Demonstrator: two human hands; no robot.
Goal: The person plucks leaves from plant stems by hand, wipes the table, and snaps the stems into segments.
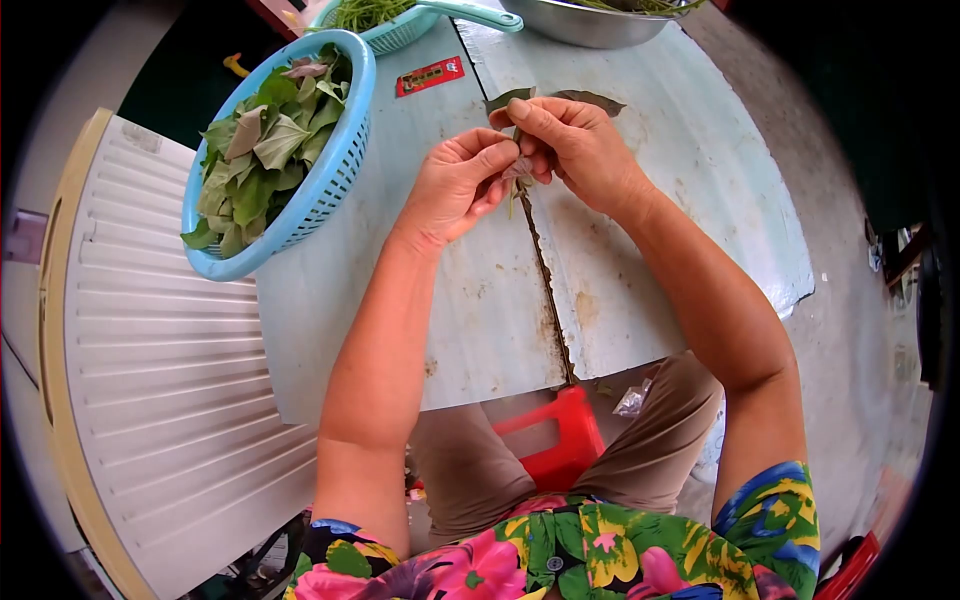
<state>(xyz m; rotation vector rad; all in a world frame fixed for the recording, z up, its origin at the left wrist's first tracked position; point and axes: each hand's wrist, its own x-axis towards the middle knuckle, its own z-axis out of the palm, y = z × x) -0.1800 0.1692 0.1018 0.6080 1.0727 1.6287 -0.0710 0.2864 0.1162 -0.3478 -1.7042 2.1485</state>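
Observation:
Both hands meet above the middle of the worn table (450, 290), close to its central gap. My left hand (463, 180) is closed in a pinch on a leafy sprig (520, 170), of which small pale leaves show between the hands. My right hand (580, 145) pinches the same sprig from the other side, thumb against fingers. Dark green leaves (592, 101) stick out beyond my right hand. The fingertips hide most of the stem. To the left, a blue basket (357, 130) holds a heap of green leaves (270, 150).
A red packet (430, 76) lies beyond my left hand. At the far edge are a green strainer (400, 32) with thin green stems and a metal bowl (600, 25). A white ribbed panel (170, 350) stands at left, and a red stool (575, 440) is below.

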